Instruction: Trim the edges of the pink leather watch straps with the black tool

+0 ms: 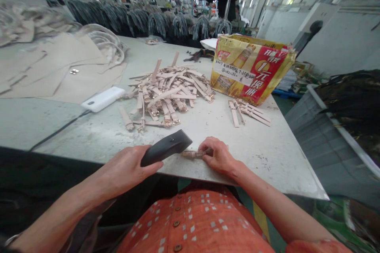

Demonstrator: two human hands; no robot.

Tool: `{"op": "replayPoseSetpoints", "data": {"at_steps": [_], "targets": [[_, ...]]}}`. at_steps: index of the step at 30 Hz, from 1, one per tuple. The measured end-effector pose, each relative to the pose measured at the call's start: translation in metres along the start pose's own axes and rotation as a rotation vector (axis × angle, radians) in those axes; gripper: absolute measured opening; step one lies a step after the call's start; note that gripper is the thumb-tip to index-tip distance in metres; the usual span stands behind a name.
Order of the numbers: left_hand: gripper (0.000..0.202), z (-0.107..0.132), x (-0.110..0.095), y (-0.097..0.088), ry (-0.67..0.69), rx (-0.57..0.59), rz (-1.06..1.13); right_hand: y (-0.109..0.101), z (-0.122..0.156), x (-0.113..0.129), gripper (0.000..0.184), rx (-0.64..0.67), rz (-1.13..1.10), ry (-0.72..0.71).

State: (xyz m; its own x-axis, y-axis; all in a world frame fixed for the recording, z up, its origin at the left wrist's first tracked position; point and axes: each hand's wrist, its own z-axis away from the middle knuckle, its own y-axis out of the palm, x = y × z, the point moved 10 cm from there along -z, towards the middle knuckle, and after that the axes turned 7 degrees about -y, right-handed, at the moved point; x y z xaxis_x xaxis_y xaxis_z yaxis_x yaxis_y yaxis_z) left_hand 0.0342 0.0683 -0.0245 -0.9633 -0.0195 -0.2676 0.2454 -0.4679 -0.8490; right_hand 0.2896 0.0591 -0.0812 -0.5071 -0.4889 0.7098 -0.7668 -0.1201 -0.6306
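My left hand (135, 164) is wrapped round a black handheld tool (168, 147), whose wide, blunt end points right, over the table's front edge. Its exact kind I cannot make out. Close to that end, my right hand (218, 155) pinches a short beige strap (192, 153) lying at the table surface; part of the strap is hidden by the fingers. Beyond both hands, a heap of beige buckle straps (170, 91) with metal buckles spreads over the white table (204, 122). A smaller group of straps (249, 111) lies to the right.
A yellow and red cardboard box (252, 69) stands at the back right. At left are a white flat device (103, 99), a black cord (59, 130) and beige sheets (86, 57). A large grey bin (329, 126) with dark material stands beyond the table's right edge.
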Motion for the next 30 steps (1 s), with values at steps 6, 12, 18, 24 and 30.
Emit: {"op": "replayPoseSetpoints", "data": {"at_steps": [6,12,18,24,30], "targets": [[0.044,0.014,0.008,0.015,0.064,0.014,0.035,0.001,0.024,0.019,0.021,-0.025,0.106,-0.257],[0.044,0.025,0.000,0.027,0.103,0.084,0.067,-0.003,0.024,0.011,0.018,-0.009,-0.001,-0.183],[0.045,0.030,-0.017,0.038,0.112,0.134,-0.106,-0.006,0.013,0.001,0.017,0.125,-0.060,-0.106],[0.031,0.019,-0.042,0.043,0.180,0.082,-0.198,-0.003,0.011,-0.012,0.049,0.206,-0.182,-0.030],[0.027,0.018,-0.061,0.043,0.109,0.107,-0.288,0.000,0.011,-0.019,0.079,0.257,-0.284,-0.016]]}}
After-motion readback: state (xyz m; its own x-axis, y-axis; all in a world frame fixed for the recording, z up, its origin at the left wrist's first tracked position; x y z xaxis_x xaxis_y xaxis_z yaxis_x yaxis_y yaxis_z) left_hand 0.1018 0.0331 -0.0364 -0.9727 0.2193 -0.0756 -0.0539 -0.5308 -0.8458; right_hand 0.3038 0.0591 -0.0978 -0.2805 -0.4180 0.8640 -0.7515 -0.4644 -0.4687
